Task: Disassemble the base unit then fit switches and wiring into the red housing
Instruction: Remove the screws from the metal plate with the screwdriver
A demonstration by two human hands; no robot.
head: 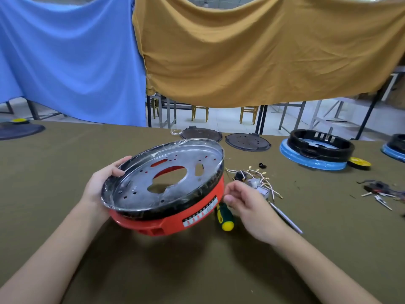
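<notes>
While the left hand curls its fingers over the rim of the tilted red housing above the desk, the right hand, fingers loosely bent and holding nothing, hovers beside a screwdriver and loose wiring.

Blue-based unit cut by right edge; screwdriver tip behind right hand.

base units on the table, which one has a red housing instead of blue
The red base unit held by the left hand, tilted, nearest the camera. The two at the far right, one and another cut off, have blue housings.
</notes>
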